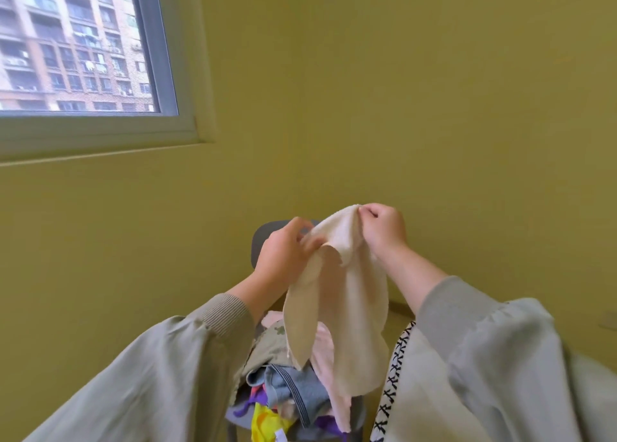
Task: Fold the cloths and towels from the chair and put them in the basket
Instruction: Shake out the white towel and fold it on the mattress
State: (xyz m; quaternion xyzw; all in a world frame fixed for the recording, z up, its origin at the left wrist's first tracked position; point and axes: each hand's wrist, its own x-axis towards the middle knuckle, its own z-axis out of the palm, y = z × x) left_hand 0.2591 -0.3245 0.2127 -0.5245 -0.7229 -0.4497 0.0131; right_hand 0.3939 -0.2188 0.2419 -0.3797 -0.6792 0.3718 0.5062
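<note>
Evidently early on, the left hand and right hand are pinching one cream towel unfolded above the heaped chair (basket unseen).

Soft cloth, matt finish
The cream towel looks nubbly and matt; the sleeve cuff at 7 o'clock is ribbed knit; the wall, smooth matt paint.

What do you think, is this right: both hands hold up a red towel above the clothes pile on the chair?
Not quite: the towel is cream, not red. The head view shows the left hand and right hand holding it above the clothes pile on the chair.
</note>
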